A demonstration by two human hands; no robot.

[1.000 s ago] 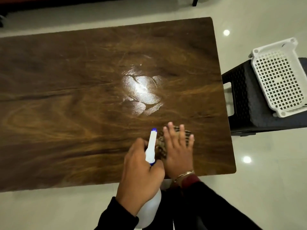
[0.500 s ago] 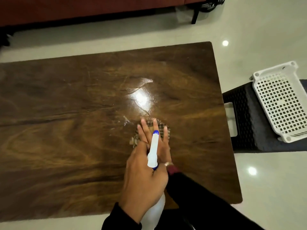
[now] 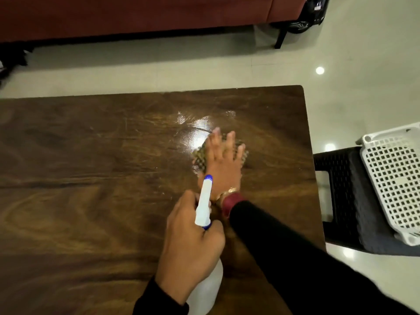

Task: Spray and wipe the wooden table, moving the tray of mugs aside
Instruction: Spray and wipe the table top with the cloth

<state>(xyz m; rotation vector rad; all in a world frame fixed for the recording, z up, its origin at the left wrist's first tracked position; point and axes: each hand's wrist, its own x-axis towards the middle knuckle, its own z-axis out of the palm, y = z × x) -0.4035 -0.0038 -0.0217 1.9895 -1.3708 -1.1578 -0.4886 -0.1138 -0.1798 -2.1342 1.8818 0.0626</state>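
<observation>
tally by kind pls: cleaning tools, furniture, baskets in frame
Cleaning tools: 2 (spray bottle, cloth)
Furniture: 3 (wooden table, dark stool, red sofa)
Baskets: 1 (white basket, on the stool)
Total: 6

The brown checked cloth [image 3: 200, 156] lies mostly hidden under the flat right grip [image 3: 223, 164], whose fingertips [image 3: 217, 133] are blurred. The left grip [image 3: 191, 246] covers the neck of the white plastic spray bottle [image 3: 205, 292], whose base the bottom edge cuts off. The dark wooden surface [image 3: 91, 178] runs past the left and bottom edges, the white perforated plastic basket [image 3: 393, 178] past the right.
</observation>
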